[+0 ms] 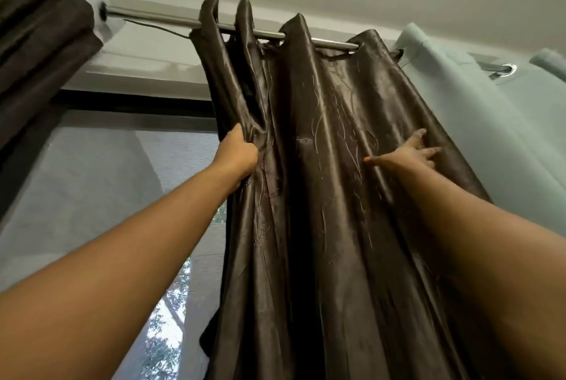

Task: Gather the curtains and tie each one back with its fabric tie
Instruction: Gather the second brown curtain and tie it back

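Forearms [122, 257] raised, left hand [240, 152] fingers clamped on brown curtain [321, 195] edge, right hand [410, 154] fingers spread against its folds

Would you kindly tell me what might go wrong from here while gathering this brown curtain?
The left hand grips the brown curtain high up; a hard tug might strain the rod. The right hand only rests flat on glossy fabric, so folds may slip away. The pale green curtain beside it could get caught in.

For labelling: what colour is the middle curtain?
Curtain: glossy dark brown, faint embroidered lines; head view.
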`<act>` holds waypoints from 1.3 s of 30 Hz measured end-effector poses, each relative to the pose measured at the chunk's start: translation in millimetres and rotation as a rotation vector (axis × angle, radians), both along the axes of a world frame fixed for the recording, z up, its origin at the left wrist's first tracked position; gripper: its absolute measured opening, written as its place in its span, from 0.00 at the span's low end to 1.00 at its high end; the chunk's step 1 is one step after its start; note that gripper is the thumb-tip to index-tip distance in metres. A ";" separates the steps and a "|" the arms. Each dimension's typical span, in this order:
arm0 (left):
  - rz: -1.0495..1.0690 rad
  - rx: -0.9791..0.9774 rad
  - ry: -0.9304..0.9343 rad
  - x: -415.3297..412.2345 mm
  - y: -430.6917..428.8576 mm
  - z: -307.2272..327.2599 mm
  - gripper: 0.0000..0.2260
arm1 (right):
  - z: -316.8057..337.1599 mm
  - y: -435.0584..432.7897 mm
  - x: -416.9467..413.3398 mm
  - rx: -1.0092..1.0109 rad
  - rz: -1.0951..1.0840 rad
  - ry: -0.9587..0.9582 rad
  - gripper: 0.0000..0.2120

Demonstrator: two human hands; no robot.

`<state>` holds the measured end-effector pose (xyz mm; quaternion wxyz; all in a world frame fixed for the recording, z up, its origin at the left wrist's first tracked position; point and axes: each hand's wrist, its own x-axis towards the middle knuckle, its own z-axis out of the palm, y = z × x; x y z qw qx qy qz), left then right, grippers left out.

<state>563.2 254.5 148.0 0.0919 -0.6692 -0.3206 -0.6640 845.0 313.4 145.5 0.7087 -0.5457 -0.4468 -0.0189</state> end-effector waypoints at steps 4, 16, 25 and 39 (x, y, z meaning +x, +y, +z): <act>-0.126 -0.023 0.098 59.8 15.4 9.5 0.24 | 2.1 15.1 24.1 0.027 -0.040 -0.008 0.61; 0.022 0.070 0.025 50.1 38.3 -19.7 0.29 | -14.3 29.3 78.2 0.072 0.163 0.072 0.54; 0.035 0.170 0.008 -31.6 8.3 -17.3 0.24 | 35.5 -42.5 -148.0 0.416 0.288 -0.622 0.19; -0.336 0.122 0.074 -94.7 -45.3 -37.5 0.16 | -30.4 -87.2 -225.9 0.591 1.152 -0.159 0.09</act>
